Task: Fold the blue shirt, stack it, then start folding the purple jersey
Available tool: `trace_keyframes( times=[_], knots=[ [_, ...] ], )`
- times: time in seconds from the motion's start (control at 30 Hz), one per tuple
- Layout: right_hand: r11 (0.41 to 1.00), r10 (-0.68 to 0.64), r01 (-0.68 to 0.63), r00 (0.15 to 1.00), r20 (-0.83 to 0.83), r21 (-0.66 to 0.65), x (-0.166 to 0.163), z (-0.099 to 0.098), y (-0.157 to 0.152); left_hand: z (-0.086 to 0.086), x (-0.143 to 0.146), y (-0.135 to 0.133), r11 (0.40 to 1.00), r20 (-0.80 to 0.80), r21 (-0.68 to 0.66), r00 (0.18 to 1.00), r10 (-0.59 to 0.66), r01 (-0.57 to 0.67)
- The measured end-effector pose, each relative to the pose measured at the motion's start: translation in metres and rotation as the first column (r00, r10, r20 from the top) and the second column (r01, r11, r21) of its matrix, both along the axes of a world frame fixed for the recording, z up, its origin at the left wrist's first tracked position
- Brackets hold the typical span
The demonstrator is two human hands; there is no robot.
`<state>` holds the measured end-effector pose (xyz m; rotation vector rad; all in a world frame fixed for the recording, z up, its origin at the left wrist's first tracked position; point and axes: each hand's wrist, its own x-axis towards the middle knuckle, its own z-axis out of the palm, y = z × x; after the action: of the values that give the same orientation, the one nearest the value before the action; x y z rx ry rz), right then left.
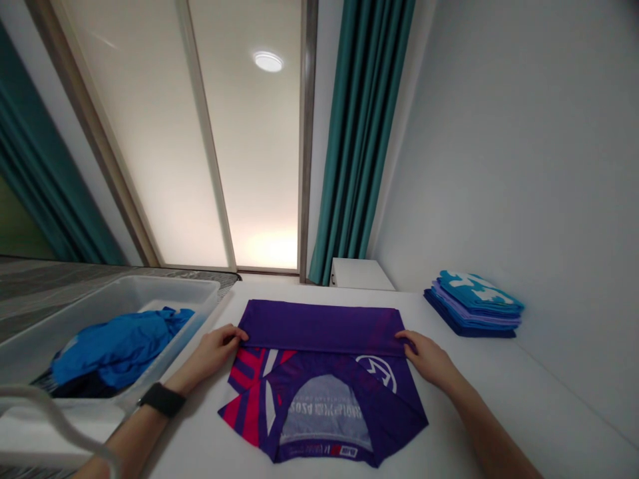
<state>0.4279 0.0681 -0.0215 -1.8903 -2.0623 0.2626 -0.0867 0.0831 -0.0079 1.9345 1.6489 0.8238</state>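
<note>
A purple jersey (319, 359) with pink stripes and white print lies flat on the white table (499, 399) in front of me. Its far part is folded over into a plain purple band. My left hand (219, 346) pinches the left end of that fold, fingers closed on the cloth; a dark watch sits on that wrist. My right hand (426, 356) grips the right end of the same fold, fingers curled onto the fabric. Both hands rest on the table at the jersey's two sides.
A clear plastic bin (100, 313) at the left holds crumpled blue clothes (120, 346). A stack of folded blue and lilac garments (474, 303) sits at the back right by the wall. A small white box (362, 274) stands beyond the table, beside teal curtains.
</note>
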Motion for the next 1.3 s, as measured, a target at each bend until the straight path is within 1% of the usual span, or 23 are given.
trace_keyframes(
  times=[0.13, 0.3, 0.37, 0.4, 0.47, 0.5, 0.53, 0.6, 0.77, 0.83, 0.9, 0.97, 1.03, 1.17, 1.3],
  knots=[
    [1.0, -0.001, 0.001, 0.998, 0.066, -0.002, -0.002, 0.004, -0.003, 0.001, 0.002, -0.002, 1.0, -0.062, -0.013, 0.998, 0.016, -0.017],
    [0.999, -0.036, 0.029, 0.985, 0.166, 0.046, -0.01, 0.013, -0.008, 0.005, 0.003, -0.002, 0.999, -0.066, -0.032, 0.998, 0.01, -0.012],
    [0.996, -0.013, -0.003, 0.984, 0.18, 0.088, -0.021, 0.018, -0.009, 0.008, 0.004, -0.003, 0.999, -0.058, -0.034, 0.998, 0.01, -0.012],
    [0.993, 0.027, -0.047, 0.984, 0.176, 0.111, -0.03, 0.02, -0.009, 0.009, 0.004, -0.004, 0.999, -0.056, -0.032, 0.998, 0.012, -0.014],
    [0.974, 0.155, -0.178, 0.975, 0.16, 0.141, -0.054, 0.025, -0.009, 0.01, 0.005, -0.005, 0.999, -0.048, -0.027, 0.999, 0.017, -0.018],
    [0.954, 0.246, -0.266, 0.958, 0.145, 0.135, -0.069, 0.028, -0.009, 0.01, 0.006, -0.006, 0.999, -0.039, -0.027, 0.999, 0.017, -0.018],
    [0.934, 0.322, -0.337, 0.937, 0.133, 0.115, -0.085, 0.03, -0.009, 0.01, 0.006, -0.006, 0.999, -0.027, -0.027, 1.0, 0.017, -0.017],
    [0.896, 0.424, -0.437, 0.894, 0.143, 0.077, -0.121, 0.036, -0.008, 0.009, 0.006, -0.006, 1.0, 0.008, -0.024, 1.0, 0.009, -0.009],
    [0.783, 0.597, -0.616, 0.783, 0.175, 0.086, -0.214, 0.046, 0.001, 0.004, 0.001, -0.006, 0.999, 0.097, 0.0, 0.995, -0.036, 0.036],
    [0.75, 0.628, -0.654, 0.751, 0.203, 0.099, -0.247, 0.048, 0.006, 0.003, 0.0, -0.006, 0.999, 0.124, 0.007, 0.991, -0.042, 0.042],
    [0.736, 0.629, -0.664, 0.743, 0.228, 0.134, -0.274, 0.046, 0.009, 0.003, -0.001, -0.007, 1.0, 0.14, 0.013, 0.99, -0.028, 0.027],
    [0.749, 0.596, -0.638, 0.767, 0.239, 0.181, -0.296, 0.043, 0.01, 0.002, -0.001, -0.008, 1.0, 0.146, 0.024, 0.989, -0.006, 0.002],
    [0.775, 0.549, -0.595, 0.801, 0.239, 0.212, -0.311, 0.038, 0.009, 0.001, -0.001, -0.008, 0.999, 0.146, 0.033, 0.989, 0.012, -0.017],
    [0.81, 0.494, -0.543, 0.835, 0.24, 0.222, -0.326, 0.028, 0.007, 0.001, 0.0, -0.007, 0.999, 0.199, 0.047, 0.98, 0.004, -0.014],
    [0.843, 0.439, -0.482, 0.873, 0.211, 0.24, -0.337, 0.024, 0.01, 0.01, 0.005, -0.009, 0.996, 0.312, 0.089, 0.95, -0.017, -0.012]
  ],
)
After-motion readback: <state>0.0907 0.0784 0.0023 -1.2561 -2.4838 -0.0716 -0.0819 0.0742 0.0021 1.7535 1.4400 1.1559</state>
